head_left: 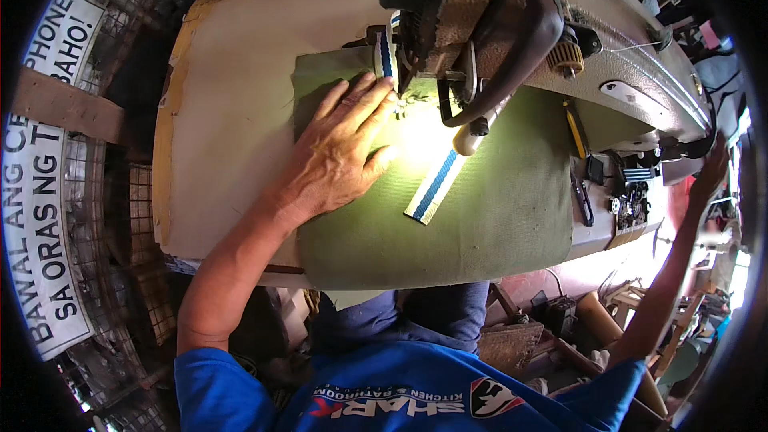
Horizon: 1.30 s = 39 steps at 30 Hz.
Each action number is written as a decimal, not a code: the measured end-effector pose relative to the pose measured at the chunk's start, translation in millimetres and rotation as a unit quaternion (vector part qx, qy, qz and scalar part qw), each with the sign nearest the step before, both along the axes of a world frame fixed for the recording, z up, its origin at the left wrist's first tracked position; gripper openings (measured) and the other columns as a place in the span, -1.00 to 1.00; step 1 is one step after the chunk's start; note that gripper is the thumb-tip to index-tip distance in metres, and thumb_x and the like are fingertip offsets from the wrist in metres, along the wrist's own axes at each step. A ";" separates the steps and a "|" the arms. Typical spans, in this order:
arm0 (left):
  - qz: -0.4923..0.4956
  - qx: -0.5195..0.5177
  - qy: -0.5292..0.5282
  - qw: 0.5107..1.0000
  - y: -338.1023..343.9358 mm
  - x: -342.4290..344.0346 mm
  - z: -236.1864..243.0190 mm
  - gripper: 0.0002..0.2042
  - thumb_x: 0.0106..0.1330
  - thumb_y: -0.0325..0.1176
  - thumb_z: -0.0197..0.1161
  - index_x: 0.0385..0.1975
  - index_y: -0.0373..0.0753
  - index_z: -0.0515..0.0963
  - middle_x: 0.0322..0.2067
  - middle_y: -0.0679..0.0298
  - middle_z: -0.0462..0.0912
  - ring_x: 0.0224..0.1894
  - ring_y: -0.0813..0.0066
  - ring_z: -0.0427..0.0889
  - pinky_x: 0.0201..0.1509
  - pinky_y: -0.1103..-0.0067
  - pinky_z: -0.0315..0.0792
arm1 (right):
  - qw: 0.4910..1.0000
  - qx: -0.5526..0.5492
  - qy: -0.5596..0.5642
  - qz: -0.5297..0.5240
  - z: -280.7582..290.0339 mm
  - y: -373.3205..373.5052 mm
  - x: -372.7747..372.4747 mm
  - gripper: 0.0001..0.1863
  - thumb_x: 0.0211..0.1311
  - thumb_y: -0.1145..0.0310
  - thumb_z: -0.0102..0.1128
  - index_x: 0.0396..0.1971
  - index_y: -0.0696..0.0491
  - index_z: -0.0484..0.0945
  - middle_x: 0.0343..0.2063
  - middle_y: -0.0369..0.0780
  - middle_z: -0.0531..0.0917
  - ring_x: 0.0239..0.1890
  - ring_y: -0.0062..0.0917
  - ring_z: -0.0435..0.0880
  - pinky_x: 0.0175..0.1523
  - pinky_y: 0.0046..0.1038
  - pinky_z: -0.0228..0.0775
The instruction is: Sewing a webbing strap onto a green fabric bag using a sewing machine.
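My left hand [342,152] lies with fingers extended on olive-green fabric [496,232], fingertips beside a white strip with a blue stripe [387,60] under the sewing machine's head [464,24]. A lit area surrounds the needle. Another length of striped strip [434,188] lies diagonally on the fabric, partly beneath the machine. At the far right my right hand [710,158] reaches to the rear end of the machine [640,72], near its wheel; its fingers are too hard to make out.
A pale worktable [220,112] has a worn yellow edge. A yellow cutter [576,130], a dark cutter [582,200] and a bobbin winder [630,208] sit right. Wire mesh and a printed sign [40,232] stand left. Wooden clutter [520,340] is below the table.
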<state>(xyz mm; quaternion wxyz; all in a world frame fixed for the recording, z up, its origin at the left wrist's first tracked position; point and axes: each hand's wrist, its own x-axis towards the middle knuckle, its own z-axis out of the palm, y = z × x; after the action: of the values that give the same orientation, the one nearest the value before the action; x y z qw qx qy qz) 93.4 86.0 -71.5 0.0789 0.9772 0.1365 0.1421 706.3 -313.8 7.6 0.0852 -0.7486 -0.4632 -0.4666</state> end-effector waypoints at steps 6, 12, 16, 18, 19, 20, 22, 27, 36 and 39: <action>0.023 -0.004 -0.003 1.000 -3.3 0.9 -0.9 -0.46 0.38 -0.15 0.14 0.23 -0.42 0.38 0.31 0.00 0.33 0.41 0.13 0.23 0.54 0.23 -0.02 | 0.953 -0.273 0.004 0.127 97.8 62.9 59.3 -0.44 0.28 0.56 -0.09 0.32 0.17 0.33 0.27 -0.10 0.46 0.33 -0.22 0.40 0.41 -0.31 0.21; 0.013 -0.035 0.002 0.999 -1.6 0.3 -1.2 -0.47 0.37 -0.16 0.14 0.21 -0.42 0.39 0.32 -0.01 0.33 0.40 0.10 0.25 0.53 0.20 -0.01 | 0.909 0.028 0.416 0.000 38.7 50.9 -33.6 -0.46 0.37 0.45 -0.17 0.35 0.06 0.33 0.21 -0.09 0.53 0.04 -0.35 0.59 0.12 -0.34 0.44; 0.014 -0.038 -0.013 0.999 -2.0 -0.4 -1.5 -0.49 0.37 -0.17 0.15 0.20 -0.42 0.40 0.32 -0.02 0.33 0.40 0.08 0.25 0.52 0.18 0.01 | 0.994 0.006 0.102 -0.041 22.3 47.2 -38.8 -0.33 0.13 0.56 0.01 0.34 0.04 0.34 0.09 -0.04 0.58 -0.12 -0.28 0.65 -0.07 -0.34 0.53; 0.017 -0.057 -0.013 0.998 -2.0 -0.7 -2.4 -0.49 0.37 -0.18 0.15 0.19 -0.43 0.40 0.32 -0.03 0.32 0.39 0.06 0.26 0.51 0.18 0.03 | 0.998 0.003 0.014 -0.057 20.3 46.8 -34.6 -0.25 0.02 0.63 0.11 0.34 0.02 0.34 -0.04 -0.06 0.63 -0.21 -0.30 0.66 -0.15 -0.36 0.54; 0.009 -0.052 -0.015 0.998 -2.0 -0.7 -2.9 -0.49 0.37 -0.18 0.16 0.19 -0.43 0.40 0.31 -0.04 0.32 0.39 0.06 0.26 0.51 0.17 0.03 | 0.992 0.010 0.040 -0.117 17.9 46.3 -35.6 -0.25 0.03 0.63 0.12 0.34 0.02 0.34 -0.07 -0.07 0.64 -0.22 -0.30 0.66 -0.16 -0.36 0.54; 0.008 -0.049 -0.016 0.999 -2.0 -0.5 -3.5 -0.50 0.36 -0.19 0.16 0.18 -0.43 0.41 0.31 -0.04 0.32 0.39 0.05 0.27 0.50 0.17 0.04 | 0.993 0.010 0.006 -0.117 12.2 46.1 -39.1 -0.26 0.04 0.63 0.12 0.34 0.03 0.33 -0.10 -0.08 0.65 -0.24 -0.30 0.67 -0.17 -0.36 0.54; 0.004 -0.041 -0.021 0.999 -0.9 -0.5 -4.3 -0.50 0.36 -0.19 0.16 0.18 -0.43 0.41 0.31 -0.05 0.33 0.39 0.05 0.27 0.50 0.17 0.05 | 0.995 0.027 0.006 -0.098 -5.8 46.6 -52.8 -0.32 0.12 0.59 0.13 0.33 0.02 0.34 -0.15 -0.10 0.67 -0.23 -0.28 0.67 -0.14 -0.32 0.54; -0.008 0.008 -0.070 0.997 -1.0 1.9 -7.1 -0.63 0.37 -0.26 0.12 0.04 -0.41 0.48 0.14 -0.09 0.45 0.32 -0.02 0.32 0.50 0.13 0.04 | 0.846 0.337 0.414 0.010 -82.0 49.8 -86.0 -0.57 0.45 0.31 -0.03 0.25 0.12 0.37 0.03 -0.17 0.57 0.03 -0.35 0.57 0.16 -0.28 0.44; -0.015 0.024 -0.062 0.998 -0.3 -0.9 -11.6 -0.54 0.42 -0.22 0.06 0.20 -0.41 0.38 0.25 -0.08 0.37 0.38 0.01 0.25 0.49 0.16 0.04 | 0.802 0.229 0.527 -0.164 -117.1 -12.1 -340.1 -0.74 0.52 0.28 -0.05 -0.06 0.16 0.48 -0.28 -0.24 0.57 -0.25 -0.52 0.57 -0.12 -0.44 0.51; -0.017 0.034 -0.066 0.997 -0.6 -1.1 -13.4 -0.53 0.41 -0.22 0.08 0.20 -0.41 0.39 0.25 -0.07 0.37 0.38 0.01 0.25 0.50 0.17 0.04 | 0.453 0.358 0.812 -0.080 -178.3 -3.9 -458.7 -0.65 0.50 0.18 0.04 0.02 0.16 0.43 -0.14 -0.13 0.60 -0.11 -0.43 0.62 -0.09 -0.42 0.55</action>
<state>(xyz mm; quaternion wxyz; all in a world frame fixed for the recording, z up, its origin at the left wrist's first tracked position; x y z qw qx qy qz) 92.4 85.4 -85.0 0.0566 0.9700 0.1097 0.2092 247.6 -317.8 -170.7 0.6453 -0.7252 0.0859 0.2242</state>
